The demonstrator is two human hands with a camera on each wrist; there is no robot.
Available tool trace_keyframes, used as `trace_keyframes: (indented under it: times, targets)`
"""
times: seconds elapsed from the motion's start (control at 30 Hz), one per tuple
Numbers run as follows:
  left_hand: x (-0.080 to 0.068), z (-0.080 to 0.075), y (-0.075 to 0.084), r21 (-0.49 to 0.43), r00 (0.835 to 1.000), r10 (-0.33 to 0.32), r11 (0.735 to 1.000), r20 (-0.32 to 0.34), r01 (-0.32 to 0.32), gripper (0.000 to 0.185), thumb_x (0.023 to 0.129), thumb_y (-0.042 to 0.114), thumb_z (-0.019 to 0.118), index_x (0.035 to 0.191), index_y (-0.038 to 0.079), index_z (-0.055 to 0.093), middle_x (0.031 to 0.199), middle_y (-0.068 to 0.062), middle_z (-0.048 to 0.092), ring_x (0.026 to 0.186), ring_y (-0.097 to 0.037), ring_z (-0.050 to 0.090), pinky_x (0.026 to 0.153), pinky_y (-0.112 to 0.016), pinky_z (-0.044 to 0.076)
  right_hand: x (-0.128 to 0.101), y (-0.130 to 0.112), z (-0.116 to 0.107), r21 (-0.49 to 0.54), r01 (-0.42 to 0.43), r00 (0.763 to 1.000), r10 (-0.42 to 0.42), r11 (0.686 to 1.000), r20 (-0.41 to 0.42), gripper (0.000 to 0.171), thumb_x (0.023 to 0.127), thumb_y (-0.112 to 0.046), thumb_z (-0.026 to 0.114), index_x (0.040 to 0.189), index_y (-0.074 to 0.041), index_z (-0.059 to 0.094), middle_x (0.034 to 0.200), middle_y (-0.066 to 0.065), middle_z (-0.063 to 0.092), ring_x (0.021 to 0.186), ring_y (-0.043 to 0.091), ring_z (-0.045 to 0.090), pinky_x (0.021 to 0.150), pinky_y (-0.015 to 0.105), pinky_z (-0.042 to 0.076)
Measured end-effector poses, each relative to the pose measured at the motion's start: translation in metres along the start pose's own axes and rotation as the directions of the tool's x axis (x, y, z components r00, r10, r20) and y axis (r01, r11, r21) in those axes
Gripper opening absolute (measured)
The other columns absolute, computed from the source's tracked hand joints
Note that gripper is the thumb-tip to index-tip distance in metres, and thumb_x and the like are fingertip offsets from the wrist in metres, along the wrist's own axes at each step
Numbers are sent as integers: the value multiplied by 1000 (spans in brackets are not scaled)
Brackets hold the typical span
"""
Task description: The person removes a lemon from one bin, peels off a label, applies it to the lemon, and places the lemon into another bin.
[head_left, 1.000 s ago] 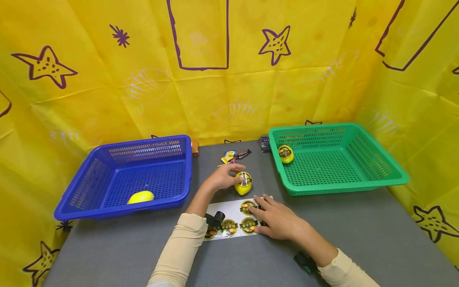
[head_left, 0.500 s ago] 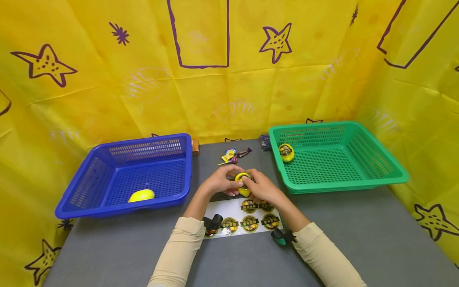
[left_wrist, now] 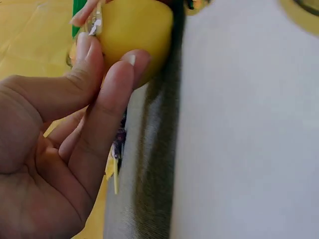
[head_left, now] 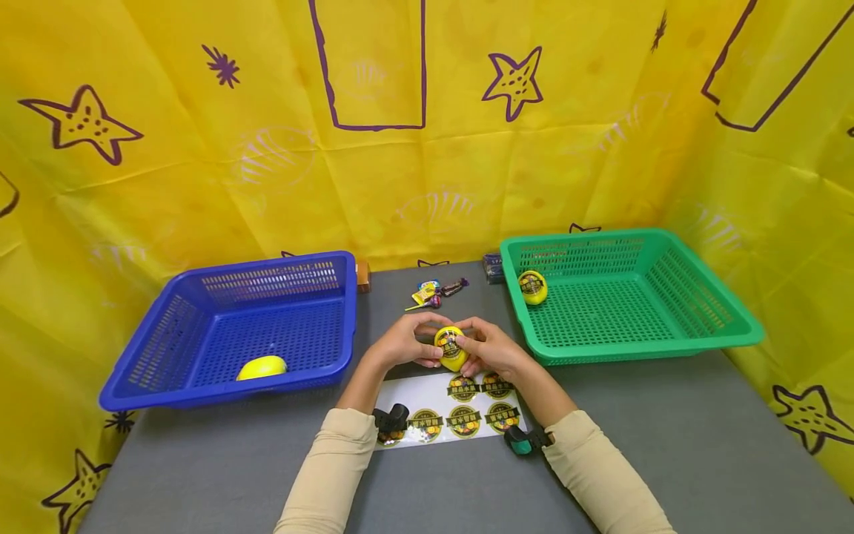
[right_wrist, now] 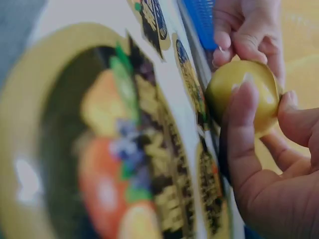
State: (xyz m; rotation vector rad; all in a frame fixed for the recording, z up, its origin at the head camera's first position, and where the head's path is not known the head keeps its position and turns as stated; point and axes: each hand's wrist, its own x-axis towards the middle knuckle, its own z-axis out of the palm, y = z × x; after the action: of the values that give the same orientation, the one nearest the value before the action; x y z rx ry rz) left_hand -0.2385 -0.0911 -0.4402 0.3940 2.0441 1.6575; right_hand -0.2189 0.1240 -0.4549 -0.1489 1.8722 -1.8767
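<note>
A yellow lemon [head_left: 455,363] with a round black-and-gold sticker [head_left: 449,342] on its upper face is held between both hands over the middle of the table. My left hand [head_left: 405,343] pinches its left side with thumb and fingers. From the other side my right hand [head_left: 497,350] grips it, the thumb lying at the sticker's edge. In the left wrist view the lemon [left_wrist: 137,37] shows bare yellow skin, with the sticker seen edge-on near the left thumb. Just in front of the hands lies a white sheet [head_left: 416,393] bearing several similar round stickers.
At left, a blue basket [head_left: 352,319] contains another lemon [head_left: 262,367]. The green basket [head_left: 640,350] at right has a stickered lemon [head_left: 533,288] in its left corner. Wrapped candies [head_left: 427,294] and a lollipop lie behind the hands. Small boxes [head_left: 494,268] stand near the baskets.
My right hand has moved from the sticker sheet up to the lemon and now grips it. The left hand has kept its hold; the lemon is turned slightly between both hands.
</note>
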Motion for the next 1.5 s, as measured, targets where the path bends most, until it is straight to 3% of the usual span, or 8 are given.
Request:
trace_keyframes:
  times: [0.2,0.37,0.57,0.7,0.83,0.97,1.27,1.5]
  targets:
    - [-6,-4,-2,20,999,36,999,23,-37,54,87,-14,69,138,1,58,127,-25,63,76,-26,72,68,-41,61,-5,1,0,94,-34,999,32,995,30,40,106,-4,45,146,1,41,115,24,56,66,21,65,64,31,60]
    - [-17,-1,5,99,998,-21,995,60,15,54,94,-8,63,146,1,49,132,-26,59,79,-34,72,69,-42,61,-9,-6,8,-165,-28,999,31,986,16,62,106,-31,51,154,-2,25,111,25,58,68,27,67,64,39,60]
    - [-31,7,16,286,1000,-1,958,10,-2,40,105,2,47,145,-2,46,131,-27,59,89,-33,72,77,-43,59,-14,-19,21,-702,55,995,-97,710,-20,70,83,-35,82,138,-6,50,102,9,64,81,22,62,69,38,53]
    - [-48,5,29,578,979,153,814,-136,-46,34,105,11,53,137,4,59,125,-18,66,98,-30,70,83,-45,56,-17,-28,25,-767,50,993,-113,640,-29,57,80,-29,83,125,-6,57,89,3,63,75,18,61,65,33,52]
    - [-68,-4,43,764,891,362,644,-275,-26,30,99,13,63,128,10,68,123,-13,68,114,-34,63,94,-51,50,-30,-52,18,-747,81,990,-140,660,-17,56,81,-30,81,123,-4,55,90,6,64,71,18,62,63,32,54]
    - [-84,-22,48,840,813,467,541,-348,49,30,94,9,67,124,5,69,125,-17,67,128,-41,52,108,-54,38,-49,-90,2,-689,113,985,-172,716,-17,58,85,-27,77,129,-2,48,101,15,62,73,22,64,62,34,55]
    - [-96,-42,30,819,824,397,559,-404,133,40,95,10,65,133,-2,60,143,-22,53,128,-42,51,105,-58,40,-61,-145,-72,-731,-24,970,-160,682,-182,68,93,-31,70,142,2,36,125,30,51,87,35,64,73,42,55]
    - [-95,-41,23,796,781,457,600,-425,82,36,94,6,63,130,-1,62,141,-20,55,128,-41,52,105,-57,40,-39,-146,-136,-695,-173,961,-35,698,-274,72,94,-27,69,140,13,31,117,30,49,76,29,60,68,37,55]
